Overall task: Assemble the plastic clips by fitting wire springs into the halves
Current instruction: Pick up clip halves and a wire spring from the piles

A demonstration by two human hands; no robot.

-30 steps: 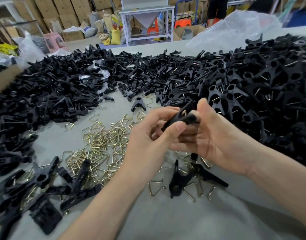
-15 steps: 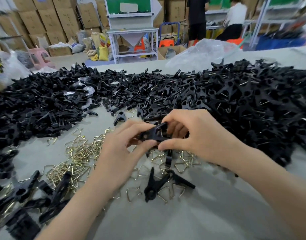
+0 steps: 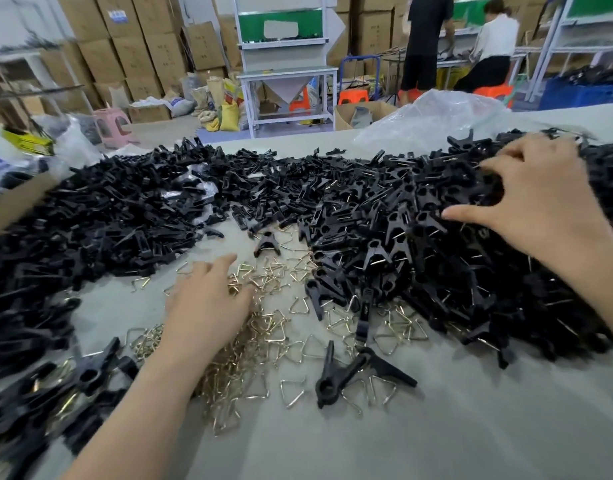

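Nearest, one assembled black clip lies on the grey table, at the near right edge of the wire springs, a loose scatter of thin, brass-coloured triangles. The left hand lies palm down on those springs, fingers straight and slightly spread, gripping nothing visible. Right of the springs and farther off, the right hand has its fingers splayed and bent, tips touching a heap of black sprung clips. Left of the springs are piled black plastic halves.
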